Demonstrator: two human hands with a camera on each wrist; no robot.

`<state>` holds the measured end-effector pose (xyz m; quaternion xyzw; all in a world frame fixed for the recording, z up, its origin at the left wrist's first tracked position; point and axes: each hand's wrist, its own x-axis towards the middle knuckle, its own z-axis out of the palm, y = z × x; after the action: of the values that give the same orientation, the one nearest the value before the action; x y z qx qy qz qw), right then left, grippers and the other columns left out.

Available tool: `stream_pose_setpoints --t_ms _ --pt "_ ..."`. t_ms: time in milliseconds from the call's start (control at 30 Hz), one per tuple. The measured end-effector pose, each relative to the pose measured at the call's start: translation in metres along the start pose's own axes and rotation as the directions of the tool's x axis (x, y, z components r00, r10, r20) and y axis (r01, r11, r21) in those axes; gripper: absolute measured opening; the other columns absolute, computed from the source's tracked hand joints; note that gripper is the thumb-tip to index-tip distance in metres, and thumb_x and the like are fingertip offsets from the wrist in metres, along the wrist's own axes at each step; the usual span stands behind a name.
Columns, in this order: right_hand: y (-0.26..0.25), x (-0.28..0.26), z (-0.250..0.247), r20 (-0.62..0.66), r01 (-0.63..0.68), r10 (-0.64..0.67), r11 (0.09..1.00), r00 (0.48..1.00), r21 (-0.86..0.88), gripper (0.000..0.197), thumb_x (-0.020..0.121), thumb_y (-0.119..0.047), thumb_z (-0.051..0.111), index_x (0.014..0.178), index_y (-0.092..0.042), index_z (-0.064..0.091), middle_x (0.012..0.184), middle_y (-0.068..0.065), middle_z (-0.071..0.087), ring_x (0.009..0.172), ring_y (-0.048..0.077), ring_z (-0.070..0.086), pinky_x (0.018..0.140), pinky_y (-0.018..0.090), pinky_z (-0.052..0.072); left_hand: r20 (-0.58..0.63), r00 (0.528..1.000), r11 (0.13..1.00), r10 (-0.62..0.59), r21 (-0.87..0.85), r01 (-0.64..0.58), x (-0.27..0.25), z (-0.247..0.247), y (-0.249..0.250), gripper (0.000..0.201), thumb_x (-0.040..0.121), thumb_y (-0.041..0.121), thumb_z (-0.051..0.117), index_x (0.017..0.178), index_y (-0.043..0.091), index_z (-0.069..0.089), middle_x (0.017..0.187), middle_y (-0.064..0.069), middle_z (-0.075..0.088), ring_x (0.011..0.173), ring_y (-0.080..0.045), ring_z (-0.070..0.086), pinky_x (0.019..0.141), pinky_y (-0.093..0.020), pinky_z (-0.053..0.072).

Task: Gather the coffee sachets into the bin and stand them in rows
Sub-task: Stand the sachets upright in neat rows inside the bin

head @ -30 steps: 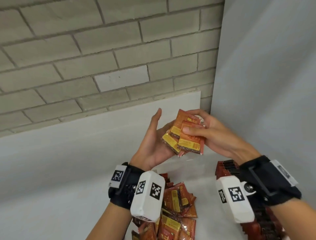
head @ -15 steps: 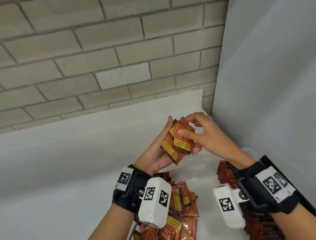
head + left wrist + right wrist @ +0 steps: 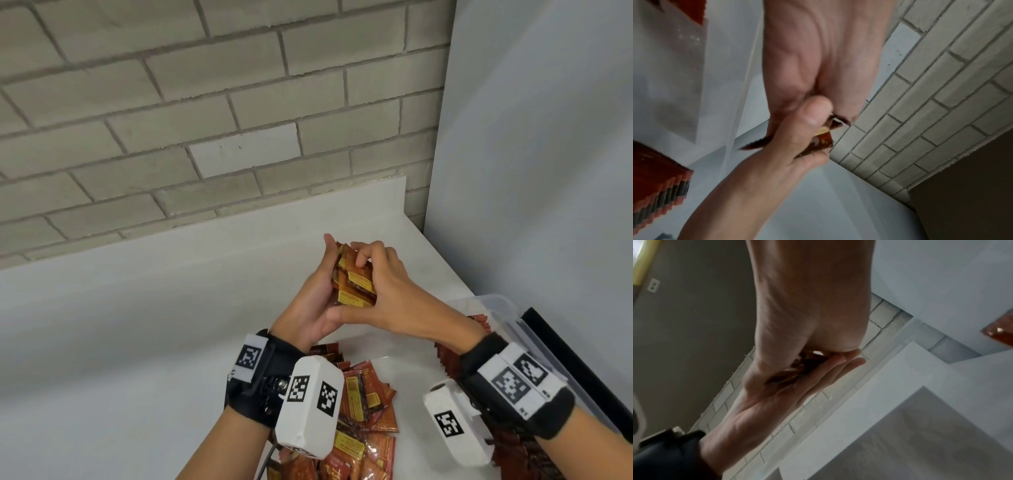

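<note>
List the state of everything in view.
sachet stack: held upright between both hands
left hand: flat, fingers straight, backing the stack
right hand: fingers curled round the stack
loose sachets: lying in a jumbled heap
clear bin: open-topped, partly filled
sachet row: standing on edge inside it

Premises are presenting as a pantry or stockroom corner: a painted brick wall point(image 3: 205, 102) is backing a white counter point(image 3: 137, 325), a grey partition point(image 3: 531, 171) is flanking it, and heaped coffee sachets point(image 3: 370, 404) and a clear bin point(image 3: 493, 303) are occupying it.
</note>
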<state>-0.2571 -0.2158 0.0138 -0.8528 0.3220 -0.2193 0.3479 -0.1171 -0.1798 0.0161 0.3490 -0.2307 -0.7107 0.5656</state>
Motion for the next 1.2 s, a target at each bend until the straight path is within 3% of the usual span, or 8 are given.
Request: stream_pose_setpoints --t_ms 100,233,400,567,667,800,1033,1200 --pt "0.005 0.001 -0.004 -0.054 0.033 -0.033 0.999 0.998 0.001 0.068 0.065 -0.066 0.071 0.104 -0.039 0.023 0.114 -0.008 0.031 0.11 0.01 0.038 0.089 0.028 0.048 0.036 0.999 0.999 -0.009 -0.046 0.01 -0.002 -0.001 0.003 0.072 0.087 0.068 0.033 0.102 0.008 0.069 0.105 -0.015 0.068 0.101 -0.025 0.067 0.096 -0.038 0.051" --pt "0.012 0.004 -0.008 -0.088 0.096 -0.087 0.99 0.992 0.1 0.069 0.068 -0.064 0.067 0.115 -0.053 0.017 0.124 -0.006 0.035 0.117 0.011 0.044 0.093 0.03 0.051 0.092 0.995 0.997 -0.025 -0.069 0.032 -0.004 0.001 0.004 0.085 0.086 0.072 0.024 0.102 0.006 0.074 0.107 -0.016 0.069 0.102 -0.026 0.067 0.093 -0.038 0.052" --pt "0.009 0.004 -0.011 -0.173 0.178 -0.165 0.982 0.971 0.065 0.07 0.083 -0.06 0.055 0.14 -0.049 0.016 0.126 -0.01 0.036 0.119 0.006 0.034 0.096 0.019 0.038 0.052 0.998 1.0 -0.029 0.011 0.029 -0.004 0.001 0.003 0.048 0.094 0.041 0.034 0.119 0.008 0.058 0.109 -0.012 0.067 0.102 -0.024 0.063 0.088 -0.035 0.051" --pt "0.014 0.008 -0.011 -0.197 0.213 -0.225 0.974 0.954 -0.08 0.066 0.081 -0.069 0.049 0.138 -0.044 0.03 0.119 -0.013 0.035 0.113 0.003 0.03 0.096 0.019 0.034 0.07 0.997 0.999 0.015 -0.04 -0.012 -0.007 0.003 0.005 0.037 0.089 0.024 0.039 0.116 0.005 0.056 0.114 -0.015 0.06 0.106 -0.027 0.057 0.094 -0.037 0.044" --pt "0.011 0.008 -0.012 -0.223 0.199 -0.199 0.98 0.954 -0.024 0.065 0.082 -0.065 0.056 0.137 -0.039 0.034 0.12 -0.013 0.034 0.114 0.001 0.029 0.092 0.01 0.031 0.083 0.996 0.997 0.045 -0.073 -0.039 -0.009 0.004 0.007 0.037 0.089 0.024 0.038 0.113 0.004 0.059 0.113 -0.016 0.061 0.107 -0.027 0.057 0.096 -0.037 0.043" --pt "0.008 0.007 -0.014 -0.176 0.182 -0.187 0.982 0.967 -0.04 0.072 0.076 -0.061 0.06 0.139 -0.037 0.035 0.121 -0.012 0.035 0.115 0.002 0.029 0.092 0.009 0.032 0.102 0.994 0.999 0.037 -0.039 -0.033 -0.011 0.008 0.007 0.054 0.095 0.05 0.039 0.116 0.007 0.065 0.118 -0.016 0.063 0.11 -0.026 0.061 0.098 -0.038 0.047" --pt "0.015 0.007 -0.014 -0.154 0.1 -0.118 0.988 0.981 -0.117 0.09 0.066 -0.073 0.056 0.144 -0.037 0.028 0.122 -0.008 0.035 0.112 0.005 0.028 0.098 0.025 0.035 0.074 0.995 0.998 0.069 -0.008 -0.068 -0.007 0.004 0.006 0.029 0.088 0.013 0.044 0.111 0.001 0.057 0.104 -0.016 0.063 0.098 -0.026 0.061 0.088 -0.035 0.052" --pt "0.01 0.008 -0.014 -0.28 -0.039 0.069 0.993 0.957 0.113 0.071 0.078 -0.068 0.045 0.139 -0.034 0.033 0.112 -0.003 0.041 0.103 0.009 0.045 0.074 0.007 0.04 0.006 0.967 0.967 0.253 0.008 -0.253 -0.003 0.008 0.006 0.034 0.098 0.01 0.033 0.124 0.004 0.054 0.117 -0.01 0.066 0.105 -0.021 0.063 0.087 -0.033 0.053"
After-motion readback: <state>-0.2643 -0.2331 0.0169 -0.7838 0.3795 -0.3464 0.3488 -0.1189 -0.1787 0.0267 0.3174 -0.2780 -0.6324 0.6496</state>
